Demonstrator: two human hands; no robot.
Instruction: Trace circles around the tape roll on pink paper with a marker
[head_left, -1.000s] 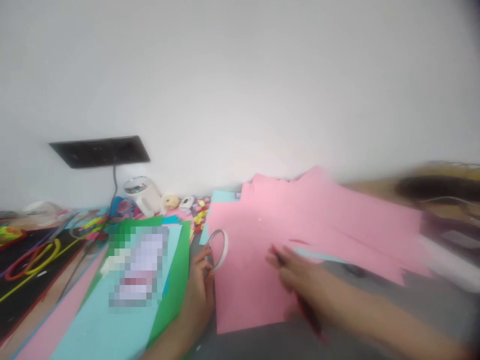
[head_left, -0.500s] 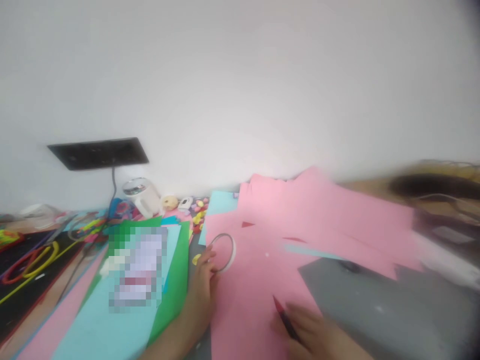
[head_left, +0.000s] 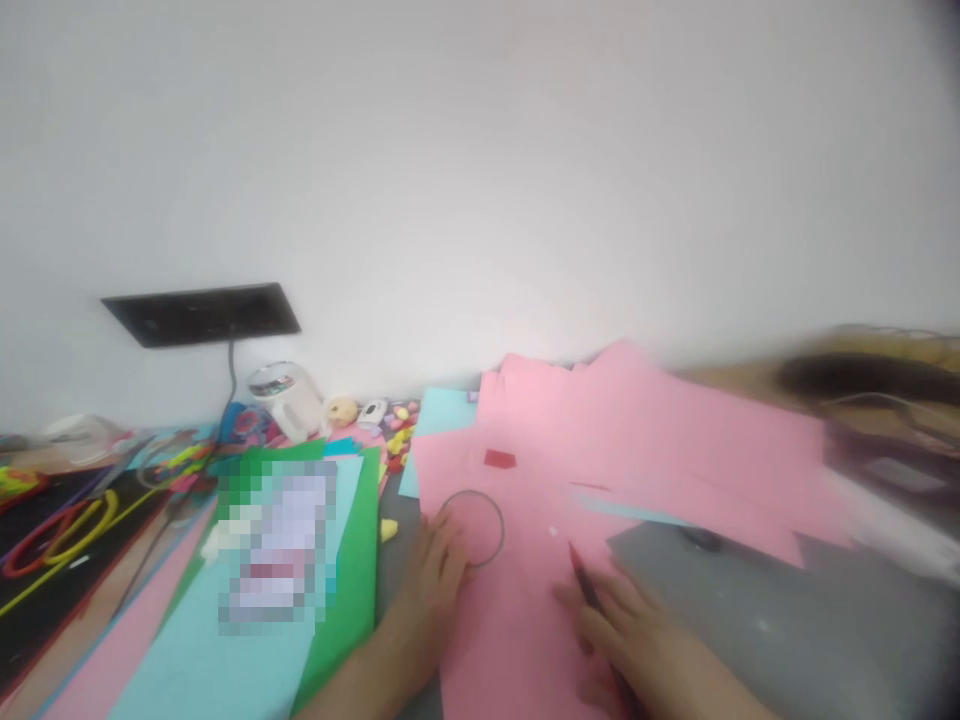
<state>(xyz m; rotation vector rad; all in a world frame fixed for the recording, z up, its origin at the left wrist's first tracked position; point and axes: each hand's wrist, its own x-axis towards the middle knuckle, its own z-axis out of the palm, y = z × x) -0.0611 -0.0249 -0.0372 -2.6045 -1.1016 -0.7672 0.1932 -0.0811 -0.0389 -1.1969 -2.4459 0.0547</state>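
A thin round ring (head_left: 504, 530) lies flat on the pink paper (head_left: 510, 620). My left hand (head_left: 435, 570) is at the ring's left edge, fingers stretched out and resting on the sheet; they seem to touch the rim. My right hand (head_left: 630, 625) grips a slim dark pen (head_left: 589, 583) with a red pointed end, which points up and left over the pink paper, right of the ring. Whether its tip meets the paper I cannot tell. Beyond the ring sits a small red piece (head_left: 500, 459).
Green paper (head_left: 337, 640) and light blue paper (head_left: 217, 660) lie on the left under a pixelated phone-like object (head_left: 281, 540). Behind stand a white mug (head_left: 292, 400) and small colourful pieces (head_left: 401, 435). More pink sheets (head_left: 637, 430) lie against the wall. Grey mat (head_left: 750, 610) shows right.
The ring has gone from tilted in my left fingers to flat on the paper, a little to the right. My right hand and the pen have moved slightly forward and right.
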